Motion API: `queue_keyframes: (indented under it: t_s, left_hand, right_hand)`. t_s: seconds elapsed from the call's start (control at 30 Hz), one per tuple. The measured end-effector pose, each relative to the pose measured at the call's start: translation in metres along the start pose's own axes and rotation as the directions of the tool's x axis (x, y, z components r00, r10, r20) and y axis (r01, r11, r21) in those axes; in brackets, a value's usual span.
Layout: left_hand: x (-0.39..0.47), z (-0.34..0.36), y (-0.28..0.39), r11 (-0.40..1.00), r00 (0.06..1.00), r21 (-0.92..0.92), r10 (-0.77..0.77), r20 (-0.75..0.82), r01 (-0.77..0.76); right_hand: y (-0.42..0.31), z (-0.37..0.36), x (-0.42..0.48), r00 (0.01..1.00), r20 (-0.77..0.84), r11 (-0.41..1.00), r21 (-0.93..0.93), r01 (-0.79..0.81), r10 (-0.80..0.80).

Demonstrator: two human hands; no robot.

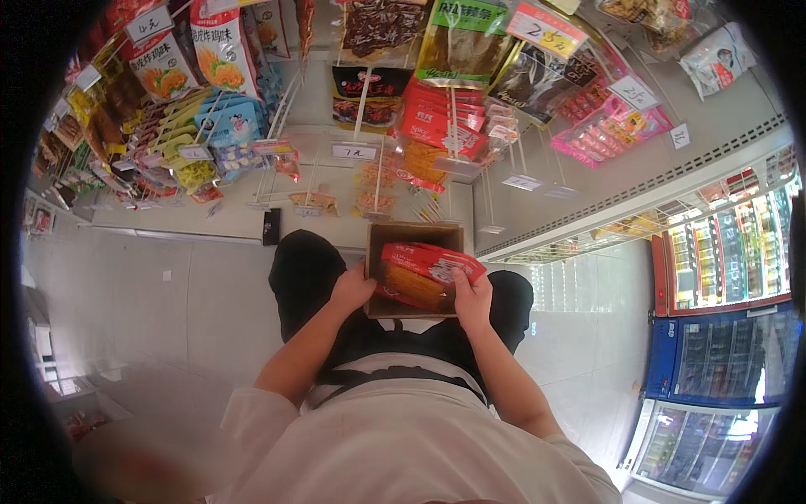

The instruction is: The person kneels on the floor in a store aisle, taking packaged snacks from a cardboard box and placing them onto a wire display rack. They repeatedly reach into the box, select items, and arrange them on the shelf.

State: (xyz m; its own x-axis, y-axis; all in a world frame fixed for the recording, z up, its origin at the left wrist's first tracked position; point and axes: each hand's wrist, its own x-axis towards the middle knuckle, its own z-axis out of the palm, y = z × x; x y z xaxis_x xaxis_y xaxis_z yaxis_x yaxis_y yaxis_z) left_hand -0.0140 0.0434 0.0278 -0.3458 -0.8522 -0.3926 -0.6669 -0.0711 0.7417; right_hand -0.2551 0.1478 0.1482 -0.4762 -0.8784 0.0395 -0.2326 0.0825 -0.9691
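Note:
An open cardboard box (415,233) rests between my knees, close to the base of the snack display. My left hand (354,288) grips the box's left side, its fingers partly hidden at the edge. With my right hand (472,293) I hold a red snack packet (425,271) by its right end. The packet has a clear part showing orange-brown food and lies tilted over the box's opening, covering much of the inside. Similar red packets (441,123) hang on a hook above the box. An empty-looking hook price tag (354,151) bears writing to their left.
Hooks with hanging snack bags (227,57) project from the display ahead, several with price tags. A perforated shelf edge (630,195) runs along the right. Drinks coolers (730,353) stand at the far right. A small black box (271,227) is near my left knee.

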Motion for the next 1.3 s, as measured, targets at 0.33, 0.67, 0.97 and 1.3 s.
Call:
queue_keyframes:
  t_s: [0.33,0.67,0.97,1.3]
  left_hand:
    - [-0.005,-0.005,-0.001,0.996,0.999,0.089,0.001,0.046,-0.005]
    - [-0.004,-0.005,-0.011,0.992,0.998,0.108,0.054,0.037,-0.058]
    - [0.002,-0.004,-0.010,0.996,0.998,0.077,0.032,0.058,-0.036]
    - [0.004,-0.001,-0.010,0.995,0.998,0.096,0.008,0.054,-0.014]
  right_hand:
    - [0.021,0.050,0.096,0.998,-0.021,0.992,-0.113,-0.062,0.061]
    - [0.053,0.055,0.155,0.994,-0.078,0.986,0.151,-0.069,0.081]
    - [0.027,0.040,0.173,0.975,-0.202,0.913,0.409,0.002,0.088]
    - [-0.001,0.034,0.177,0.981,-0.188,0.960,0.278,0.016,0.038]
